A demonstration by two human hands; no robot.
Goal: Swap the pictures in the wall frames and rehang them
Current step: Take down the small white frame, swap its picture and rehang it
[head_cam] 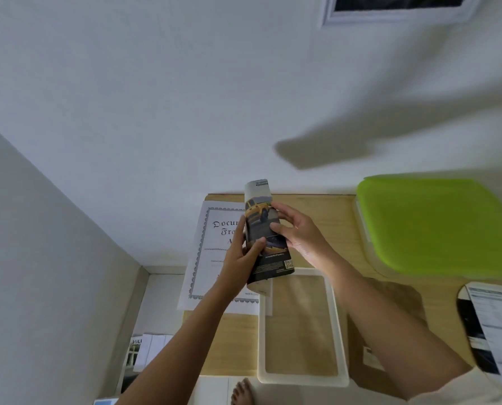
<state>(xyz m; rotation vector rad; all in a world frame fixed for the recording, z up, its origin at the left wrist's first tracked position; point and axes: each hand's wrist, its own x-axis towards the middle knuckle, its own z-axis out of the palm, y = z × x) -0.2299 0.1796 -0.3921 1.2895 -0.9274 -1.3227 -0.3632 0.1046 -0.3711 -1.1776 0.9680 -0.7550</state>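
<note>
A car poster (262,217) with a yellow car on it is curled into a loose roll above the wooden table (331,217). My left hand (241,255) grips its lower left side and my right hand (299,232) holds its right side, thumb across the front. Under it lies a white certificate sheet (206,252) with a patterned border. An empty white picture frame (299,325) lies flat on the table below my hands. A brown backing board (390,317) rests to its right, partly under my right arm. Another white frame (398,10) hangs on the wall at the top.
A container with a green lid (436,223) sits at the table's back right. A dark-edged item with printed paper (495,323) is at the right edge. Papers (144,352) lie on the floor at lower left, beside a foot (242,393). A white wall stands behind the table.
</note>
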